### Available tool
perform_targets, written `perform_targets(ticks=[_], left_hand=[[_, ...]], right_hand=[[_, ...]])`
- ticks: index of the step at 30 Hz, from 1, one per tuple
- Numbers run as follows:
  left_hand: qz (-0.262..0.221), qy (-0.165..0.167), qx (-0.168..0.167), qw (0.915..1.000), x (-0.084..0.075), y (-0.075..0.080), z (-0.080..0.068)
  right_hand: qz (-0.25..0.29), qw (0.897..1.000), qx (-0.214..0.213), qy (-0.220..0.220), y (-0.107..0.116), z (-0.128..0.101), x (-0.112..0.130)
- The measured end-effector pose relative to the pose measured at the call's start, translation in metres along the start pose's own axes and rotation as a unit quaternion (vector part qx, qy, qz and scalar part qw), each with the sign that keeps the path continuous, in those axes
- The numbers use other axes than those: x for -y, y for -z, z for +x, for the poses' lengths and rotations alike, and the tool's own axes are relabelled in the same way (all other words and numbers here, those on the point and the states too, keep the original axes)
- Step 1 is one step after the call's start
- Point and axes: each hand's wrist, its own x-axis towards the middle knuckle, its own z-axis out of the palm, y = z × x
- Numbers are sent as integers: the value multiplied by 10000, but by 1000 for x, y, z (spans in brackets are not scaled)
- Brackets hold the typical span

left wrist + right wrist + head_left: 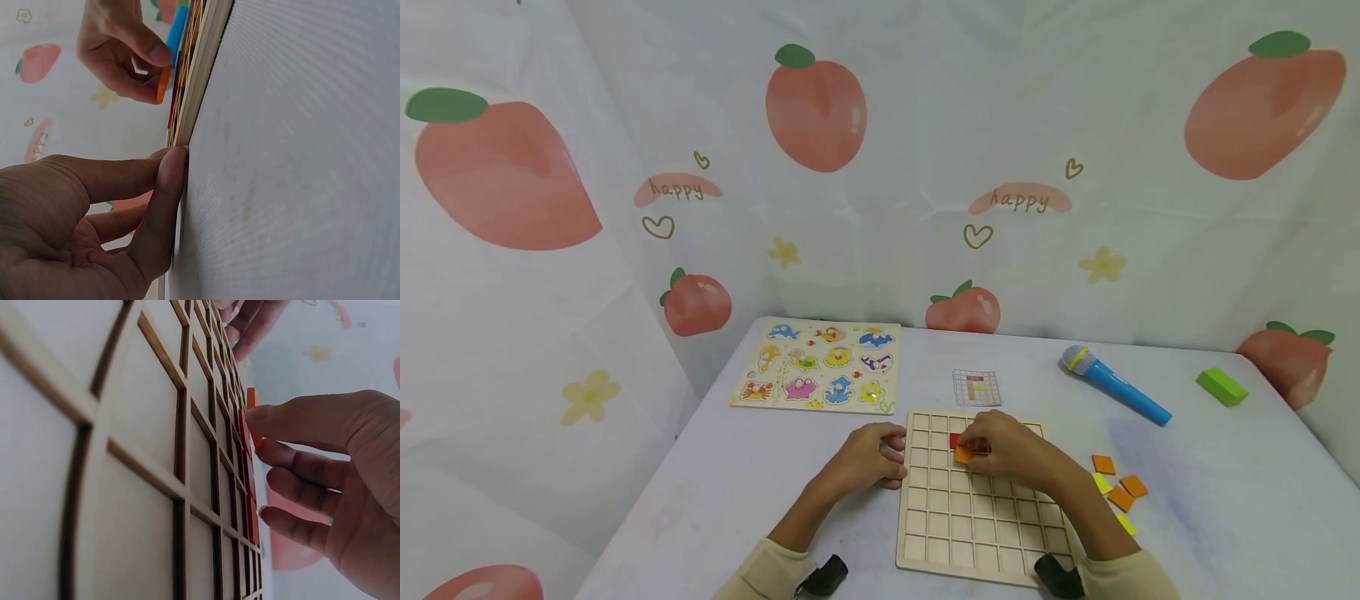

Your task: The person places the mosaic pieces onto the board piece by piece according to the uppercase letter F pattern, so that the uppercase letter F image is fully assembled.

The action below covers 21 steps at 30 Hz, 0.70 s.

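An orange tile is pinched in the grip of the right hand and held just over the upper rows of the wooden grid board, low in the centre of the head view. Beside it, red tiles are already seated in the board's cells; their number cannot be told, since the hand covers part of them. Nearly all other cells are seen bare, so the filling is judged to be at an early stage. The left hand is laid against the board's left edge, fingertips pressed to it with nothing enclosed. More loose tiles, orange and yellow, lie on the surface right of the board. A small pattern card lies just above the board.
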Motion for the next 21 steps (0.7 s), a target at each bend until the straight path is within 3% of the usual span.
perform_targets(ticks=[8, 21], left_hand=[[-25, -15, 0, 10000, 0, 0, 0], [-1, -22, 15, 10000, 0, 0, 0]], right_hand=[[-82, 9999, 67, -121, -4, 3, 1], [-157, 9999, 48, 50, -5, 3, 5]])
